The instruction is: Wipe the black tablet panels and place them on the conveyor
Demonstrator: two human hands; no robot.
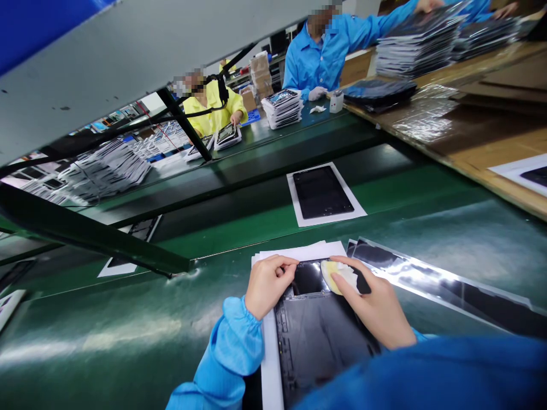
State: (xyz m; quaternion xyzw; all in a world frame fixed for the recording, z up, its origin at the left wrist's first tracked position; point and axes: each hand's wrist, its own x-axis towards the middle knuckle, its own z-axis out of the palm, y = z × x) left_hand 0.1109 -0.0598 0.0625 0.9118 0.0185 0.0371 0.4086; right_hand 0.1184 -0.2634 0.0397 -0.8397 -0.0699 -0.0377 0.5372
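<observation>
A black tablet housing (322, 336) lies on white sheets (271, 364) in front of me, its lower end hidden by my blue sleeve. My left hand (270, 283) has its fingertips pinched together at the housing's upper left corner; what is between them, if anything, is too small to make out. In my right hand (378, 304) a crumpled white and yellow wiping pad (342, 277) is gripped between thumb and fingers. It presses on the shiny dark panel (308, 278) at the housing's top end.
Long clear film strips (427, 279) lie to the right on the green bench (128, 336). Beyond, a tablet (322, 192) rests on white paper on the belt. A dark metal post (94, 230) slants in from the left. Two co-workers sit across, near stacked panels (283, 108).
</observation>
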